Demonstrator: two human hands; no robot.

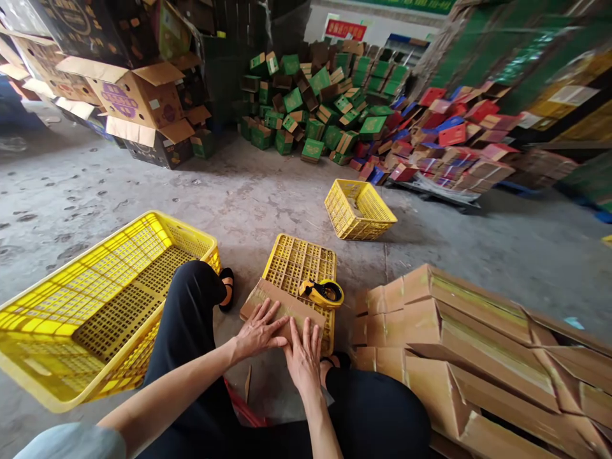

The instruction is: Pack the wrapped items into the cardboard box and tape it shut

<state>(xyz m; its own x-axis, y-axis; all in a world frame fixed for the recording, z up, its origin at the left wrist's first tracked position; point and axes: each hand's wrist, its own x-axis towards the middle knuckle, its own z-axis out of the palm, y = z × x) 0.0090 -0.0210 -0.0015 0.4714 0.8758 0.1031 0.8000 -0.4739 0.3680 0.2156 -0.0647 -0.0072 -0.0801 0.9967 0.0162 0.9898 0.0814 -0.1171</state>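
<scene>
Both my hands lie flat on a folded piece of brown cardboard, side by side with the fingers spread. My left hand presses on its left and middle part, thumb pointing right. My right hand rests on the nearer right part, fingers pointing away from me. Under the cardboard is an upturned yellow plastic crate, whose slotted bottom faces up. A yellow and black tape dispenser lies on that crate, just beyond the right hand and touching neither hand.
A large yellow basket stands at my left, a smaller yellow basket farther ahead. Flattened cardboard boxes are stacked at my right. Green boxes and red boxes lie heaped at the back; open cartons stand back left.
</scene>
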